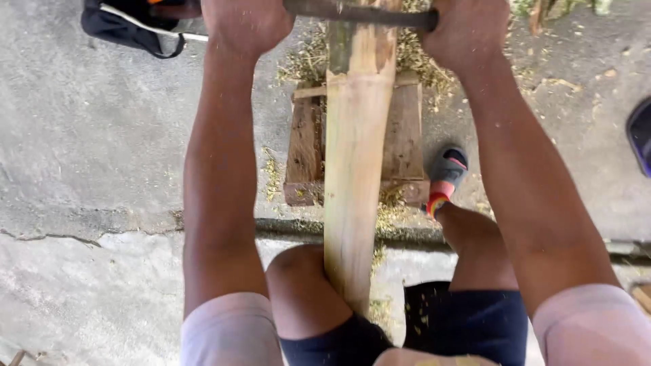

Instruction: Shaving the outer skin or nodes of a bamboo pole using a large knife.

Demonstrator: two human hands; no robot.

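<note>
Head view: the log runs twelve to six, its near end between the knees. A bar crosses it at twelve. Left hand and right hand clench the bar's ends, equally near.

Pale yellow-tan on the long stripped wooden pole, with a greener, darker streak and orange-brown patches near its far end. Dark grey-brown on the straight metal blade bar across the top. Weathered reddish-brown on the small plank pallet. Yellow-green on the scattered wood shavings. Mottled light grey on the cracked concrete floor. Grey with a red strap and a red, yellow and blue striped edge on the rubber sandal. Navy blue on the shorts; pale pinkish-white on the short sleeves. Black with white trim on the fabric bag.
</note>
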